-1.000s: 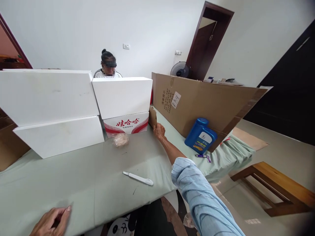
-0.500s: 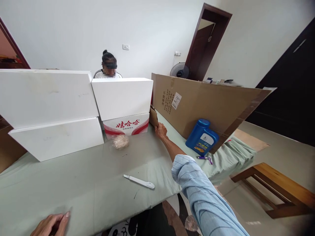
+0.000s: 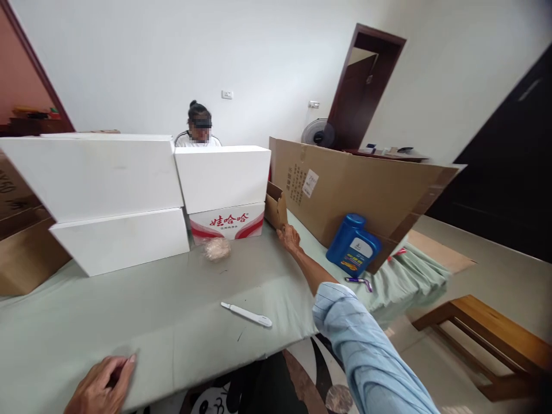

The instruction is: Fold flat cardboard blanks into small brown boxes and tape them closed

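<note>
My right hand (image 3: pixel 290 236) is stretched far across the table, its fingers closed on the lower edge of a small brown cardboard box (image 3: pixel 276 204) that sits beside the red-and-white printed carton (image 3: pixel 227 221). My left hand (image 3: pixel 100 391) rests at the near edge of the pale green table cover (image 3: pixel 142 310), fingers curled loosely with nothing visible in them. A white-handled knife (image 3: pixel 246 314) lies on the cover between my hands. A small plastic-wrapped beige lump (image 3: pixel 217 249) sits in front of the carton.
White foam blocks (image 3: pixel 103 195) are stacked at the back left. A large cardboard sheet (image 3: pixel 357 184) leans along the right, with a blue jug (image 3: pixel 353 244) and a purple pen (image 3: pixel 357 280) by it. A person (image 3: pixel 198 125) sits behind the blocks. A wooden bench (image 3: pixel 483 339) stands at the right.
My right hand has drawn the small cardboard box out from beside the carton, so more of it shows. The view has shifted slightly. My left hand stays at the table edge.
</note>
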